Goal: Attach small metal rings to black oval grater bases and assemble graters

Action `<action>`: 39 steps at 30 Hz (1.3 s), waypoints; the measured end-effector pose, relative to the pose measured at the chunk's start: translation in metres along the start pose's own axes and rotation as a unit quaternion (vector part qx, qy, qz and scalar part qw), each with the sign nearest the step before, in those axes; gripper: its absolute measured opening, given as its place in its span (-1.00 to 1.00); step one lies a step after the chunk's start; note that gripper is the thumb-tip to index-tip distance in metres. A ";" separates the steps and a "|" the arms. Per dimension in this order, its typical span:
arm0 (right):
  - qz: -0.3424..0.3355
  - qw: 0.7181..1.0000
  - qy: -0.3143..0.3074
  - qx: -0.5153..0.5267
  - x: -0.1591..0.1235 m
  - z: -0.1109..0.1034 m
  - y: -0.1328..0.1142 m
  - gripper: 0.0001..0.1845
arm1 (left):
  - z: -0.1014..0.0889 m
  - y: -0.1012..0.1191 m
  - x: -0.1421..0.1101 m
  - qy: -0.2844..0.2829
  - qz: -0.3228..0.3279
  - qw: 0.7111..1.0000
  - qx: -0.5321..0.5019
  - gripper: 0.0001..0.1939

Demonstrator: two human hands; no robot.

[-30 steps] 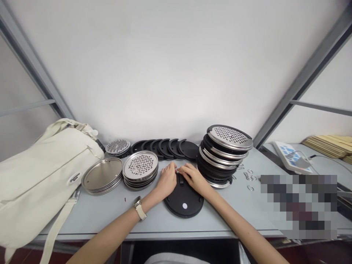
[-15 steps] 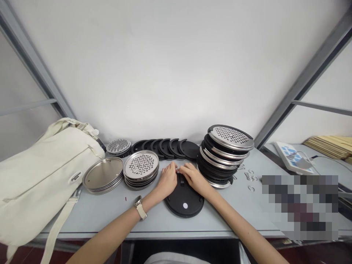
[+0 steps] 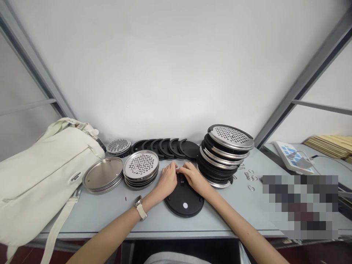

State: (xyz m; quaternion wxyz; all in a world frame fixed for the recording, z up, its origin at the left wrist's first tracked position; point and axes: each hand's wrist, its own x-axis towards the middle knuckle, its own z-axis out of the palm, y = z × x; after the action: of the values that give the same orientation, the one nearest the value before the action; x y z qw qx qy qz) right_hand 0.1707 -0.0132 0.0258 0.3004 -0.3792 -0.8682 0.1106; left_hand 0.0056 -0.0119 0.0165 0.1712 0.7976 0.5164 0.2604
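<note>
Black disc flat on our grey table, left hand and right hand at its far edge, fingers bunched; what they pinch, we cannot tell. White wall beyond. Both hands barely shifted from half a second ago.

pale wall | grey posts | grey tabletop | reddish floor
</note>
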 end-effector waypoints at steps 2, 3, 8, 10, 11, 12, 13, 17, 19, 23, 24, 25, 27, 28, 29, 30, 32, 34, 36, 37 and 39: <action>0.004 1.000 0.001 0.008 0.000 0.000 0.000 -0.65 | 0.000 0.000 0.000 0.001 -0.002 1.000 0.001 -0.73; 0.007 1.000 0.001 0.011 0.000 0.000 0.001 -0.64 | 0.000 0.000 0.000 0.001 -0.001 1.000 0.001 -0.73; 0.010 1.000 0.005 0.027 0.000 0.001 0.001 -0.63 | 0.000 -0.001 0.000 0.001 0.001 1.000 0.004 -0.73; 0.010 0.999 0.005 0.034 -0.001 0.001 0.001 -0.63 | 0.001 -0.001 0.000 0.000 0.000 1.000 0.005 -0.73; 0.011 0.999 0.004 0.036 -0.001 0.001 0.001 -0.64 | 0.001 -0.002 0.000 0.000 0.000 1.000 0.005 -0.73; 0.012 0.999 0.005 0.037 -0.001 0.001 0.001 -0.65 | 0.001 -0.002 0.000 0.000 0.000 1.000 0.003 -0.73; 0.014 0.999 0.005 0.037 -0.001 0.001 0.001 -0.66 | 0.001 -0.002 0.000 0.000 0.001 1.000 0.001 -0.73; 0.019 0.999 0.006 0.040 -0.001 0.002 0.003 -0.73 | 0.002 -0.002 0.000 0.000 0.004 1.000 -0.002 -0.75; 0.018 0.999 0.008 0.046 -0.001 0.003 0.003 -0.75 | 0.002 -0.002 0.000 0.001 0.003 1.000 0.000 -0.75; 0.019 0.998 0.015 0.052 -0.001 0.003 0.003 -0.74 | 0.001 0.000 0.000 -0.001 0.000 1.000 -0.002 -0.75; 0.019 0.998 0.016 0.051 -0.001 0.003 0.003 -0.73 | 0.000 0.000 0.000 -0.002 -0.001 1.000 -0.003 -0.75; 0.018 0.998 0.016 0.050 -0.001 0.003 0.002 -0.73 | 0.000 0.000 -0.001 -0.002 -0.001 1.000 -0.003 -0.74; 0.018 0.999 0.017 0.047 -0.001 0.003 0.002 -0.72 | 0.000 0.001 -0.001 -0.002 -0.001 1.000 -0.005 -0.74; 0.018 0.999 0.017 0.045 -0.001 0.003 0.002 -0.72 | 0.000 0.000 -0.001 -0.002 -0.001 1.000 -0.006 -0.74; 0.018 0.999 0.017 0.044 -0.001 0.003 0.002 -0.72 | 0.000 0.000 -0.001 -0.002 0.000 1.000 -0.006 -0.74; 0.019 0.999 0.017 0.043 -0.001 0.003 0.002 -0.73 | 0.000 0.000 0.000 -0.002 -0.001 1.000 -0.006 -0.74; 0.020 0.999 0.018 0.041 -0.001 0.004 0.003 -0.74 | 0.001 0.000 0.000 -0.002 -0.002 1.000 -0.005 -0.74; 0.020 0.999 0.019 0.036 -0.001 0.004 0.003 -0.75 | 0.001 0.000 0.000 -0.003 -0.003 1.000 -0.004 -0.74; 0.019 0.999 0.018 0.027 -0.001 0.005 0.003 -0.75 | 0.000 0.001 -0.001 -0.002 -0.004 1.000 -0.005 -0.74; 0.018 0.999 0.017 0.022 -0.001 0.005 0.003 -0.75 | 0.000 0.001 -0.001 -0.002 -0.005 1.000 -0.007 -0.74; 0.017 1.000 0.013 0.014 -0.001 0.005 0.003 -0.75 | 0.000 0.001 -0.001 -0.001 -0.007 1.000 -0.008 -0.74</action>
State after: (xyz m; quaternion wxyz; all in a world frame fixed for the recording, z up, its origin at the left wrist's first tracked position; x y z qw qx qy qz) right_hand 0.1702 -0.0117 0.0194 0.3154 -0.3913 -0.8557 0.1232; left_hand 0.0063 -0.0132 0.0167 0.1803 0.7931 0.5192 0.2624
